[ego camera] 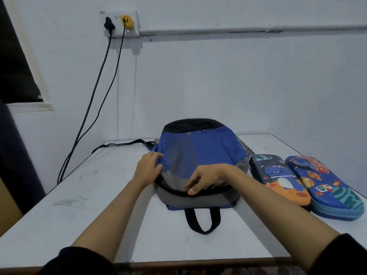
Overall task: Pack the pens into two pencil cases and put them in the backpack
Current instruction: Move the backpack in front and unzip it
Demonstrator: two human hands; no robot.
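A blue, grey and black backpack lies flat on the white table, its carry handle pointing toward me. My left hand grips the blue fabric at the bag's left side. My right hand pinches the dark zipper line along the bag's near top edge. Two closed pencil cases lie side by side to the right of the bag: a dark one with a dinosaur print and a blue one with a space print. No pens are visible.
A black backpack strap trails across the table's far left. Two cables hang from a wall socket down behind the table's left edge. The wall stands close behind the bag.
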